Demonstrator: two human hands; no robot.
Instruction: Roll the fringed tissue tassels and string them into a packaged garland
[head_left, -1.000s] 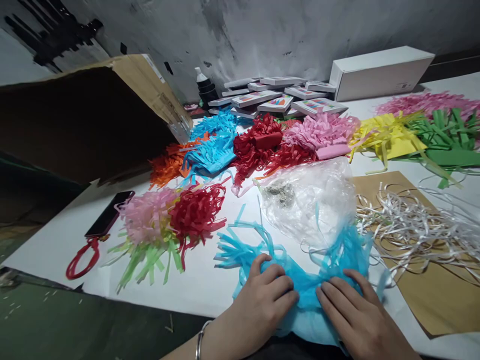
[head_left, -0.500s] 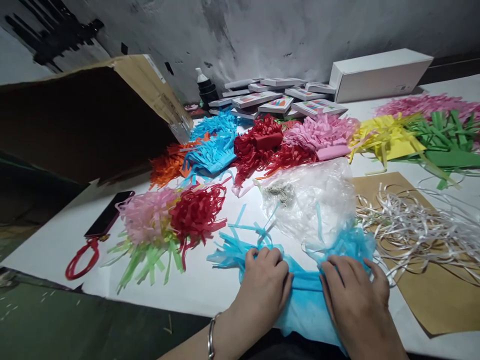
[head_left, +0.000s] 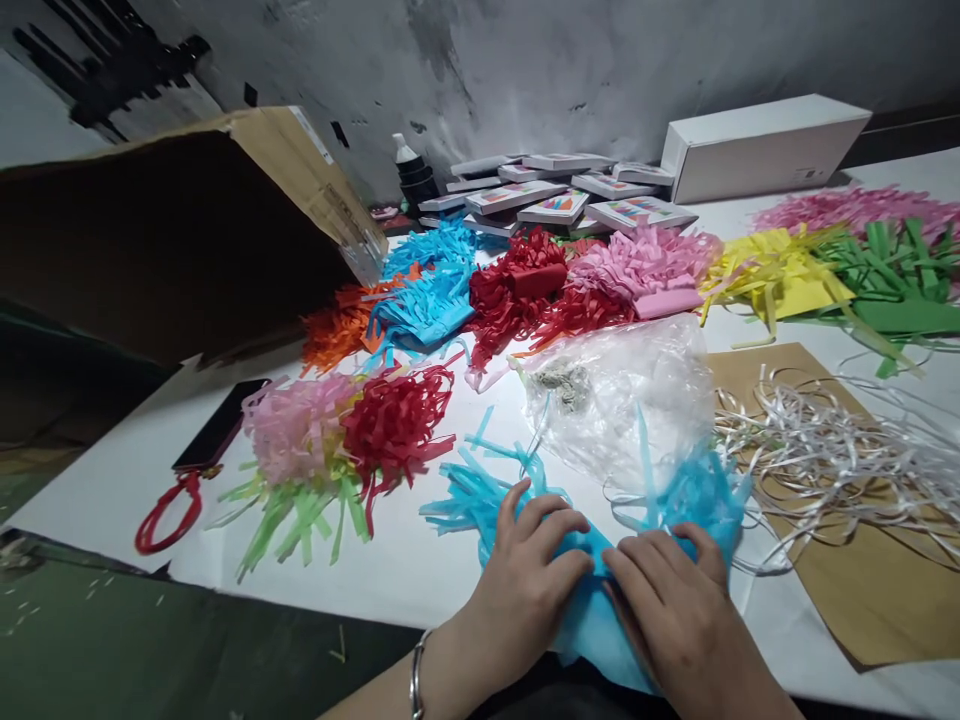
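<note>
The blue tissue paper point(head_left: 600, 635) lay at the near edge of the white table point(head_left: 409, 575), its fringes spreading beyond both hands; the left hand point(head_left: 529, 575) rested on it with bent, parted fingers; the right hand point(head_left: 675, 605), just beside, pressed with fingers close together; whether either pinched the sheet could not be told; a clear plastic bag point(head_left: 645, 400) lay just beyond.

Paper point(head_left: 591, 628) before bag point(head_left: 637, 390) on desk point(head_left: 360, 585)
Phone point(head_left: 220, 428) lies left, string point(head_left: 832, 465) right on card point(head_left: 885, 615); boxes point(head_left: 553, 207) behind bag.
</note>
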